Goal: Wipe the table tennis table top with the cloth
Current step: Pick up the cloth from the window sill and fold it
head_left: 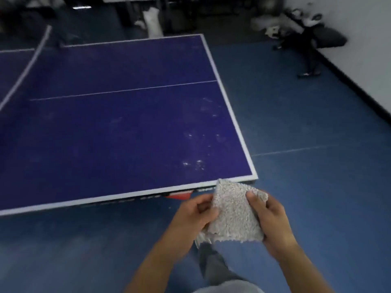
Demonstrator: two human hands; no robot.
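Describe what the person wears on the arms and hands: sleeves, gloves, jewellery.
The left forearm and right forearm are bare as far as the frame shows: no sleeves. The left hand and right hand wear no gloves. No watch, ring or bracelet is visible, though the picture is slightly blurred.

I hold the grey cloth (237, 214) in front of me with both hands, off the table and just past its near right corner. My left hand (190, 220) pinches its left edge, and my right hand (273, 223) grips its right side, thumb lying on the nubby face. The table tennis table (118, 132) spreads ahead to my left, dark blue with white edge lines and a thin white centre line. Pale smudges (194, 163) dot the top near that corner (the picture is blurred, so I cannot tell more). The net (27, 66) crosses at far left. Blue floor (317, 187) lies below.
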